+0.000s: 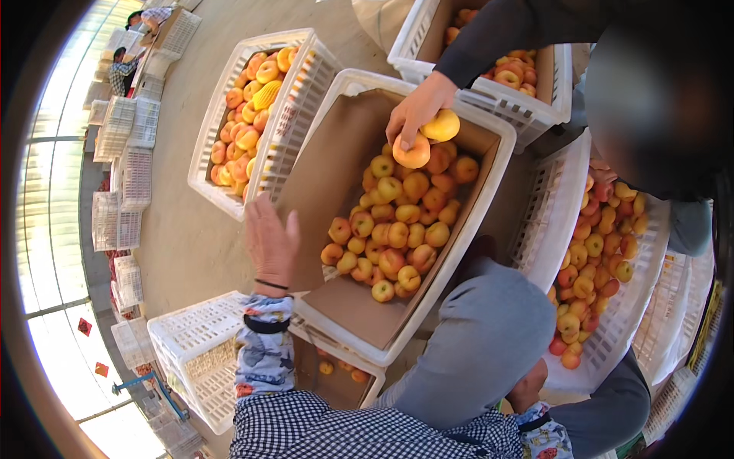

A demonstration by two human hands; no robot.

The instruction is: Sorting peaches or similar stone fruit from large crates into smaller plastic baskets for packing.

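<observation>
My left hand (270, 244), in a floral sleeve with a dark band, is raised with thumb apart, beside the cardboard-lined white plastic crate (438, 290). It holds nothing. Yellow-red peaches (398, 234) lie loose in that crate. Over its far end, a co-worker's hand (421, 112) in a black sleeve grips a peach (412, 151), with a yellower peach (440, 125) against it. My right hand (528, 383) is low beside my grey-trousered knee, largely hidden by it; its fingers and anything in them cannot be made out.
At the left a white crate (218, 201) holds peaches, one in a yellow foam net. More peach crates stand at the top (536, 117) and right (530, 241). An upturned-looking white crate (198, 327) is at lower left. Stacked crates and two people are farther left.
</observation>
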